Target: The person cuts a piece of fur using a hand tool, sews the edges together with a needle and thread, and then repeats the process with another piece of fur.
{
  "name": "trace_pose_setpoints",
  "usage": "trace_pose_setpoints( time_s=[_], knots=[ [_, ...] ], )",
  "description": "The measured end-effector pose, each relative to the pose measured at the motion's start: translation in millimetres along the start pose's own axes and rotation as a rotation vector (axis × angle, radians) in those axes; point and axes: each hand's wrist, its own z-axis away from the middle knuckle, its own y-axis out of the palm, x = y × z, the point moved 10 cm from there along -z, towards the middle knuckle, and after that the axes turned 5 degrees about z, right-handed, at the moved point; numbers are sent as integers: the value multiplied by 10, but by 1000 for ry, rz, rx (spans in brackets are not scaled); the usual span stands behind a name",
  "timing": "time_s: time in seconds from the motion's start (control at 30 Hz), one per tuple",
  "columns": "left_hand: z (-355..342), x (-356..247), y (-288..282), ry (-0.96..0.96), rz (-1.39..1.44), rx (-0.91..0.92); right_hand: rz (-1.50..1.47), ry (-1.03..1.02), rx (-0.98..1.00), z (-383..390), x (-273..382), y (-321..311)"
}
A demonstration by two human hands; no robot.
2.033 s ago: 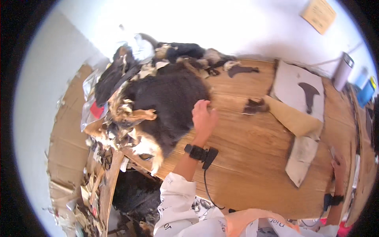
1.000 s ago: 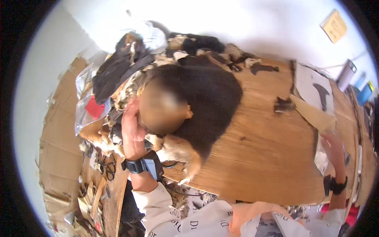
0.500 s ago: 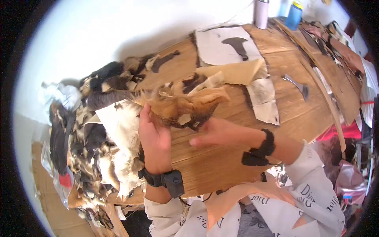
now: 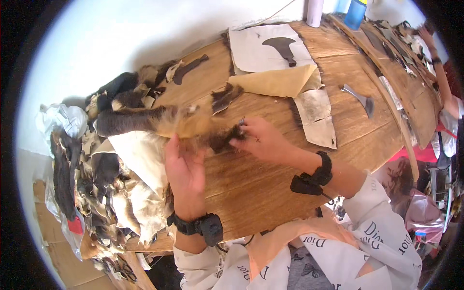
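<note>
My left hand [image 4: 186,169] grips a long brown and tan fur piece [image 4: 164,121] from below, near its middle. The piece is partly blurred, and its left part lies over pale hide [image 4: 137,157] on the heap. My right hand [image 4: 253,140] pinches the dark right end of the fur. Just beyond them are a small dark fur scrap [image 4: 222,99], a folded tan sheet [image 4: 273,82] and a worn pale piece [image 4: 314,121] on the wooden table [image 4: 270,203]. A metal-bladed tool [image 4: 362,104] lies to the right.
A heap of dark furs [image 4: 65,179] fills the left. At the back are a white sheet [image 4: 246,48] with a dark template [image 4: 278,46], a lilac flask [image 4: 314,12] and a blue bottle [image 4: 355,14]. Wooden strips [image 4: 406,145] run along the right. A co-worker's arm [image 4: 444,82] shows at far right.
The view has swung rightward. My right hand has come from the right side to the fur piece. Both hands now hold it, and since half a second ago its tan part has blurred.
</note>
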Motion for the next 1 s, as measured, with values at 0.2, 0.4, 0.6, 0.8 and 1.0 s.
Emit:
trace_pose_setpoints(
  time_s=[0.2,0.4,0.6,0.8,1.0],
  knots=[
    [-145,240,-184,-146,58,-20,-742,567,80,104,-528,117],
    [28,597,-190,-157,-134,-46,-971,693,89,266,-754,217],
    [538,-103,585,1014,-1357,109,-909,743,59,362,-824,212],
    [328,-59,797,1141,-1538,385,-1086,806,359,534,-673,377],
    [171,53,965,962,-1578,600,-284,580,108,371,-587,-117]
  ],
)
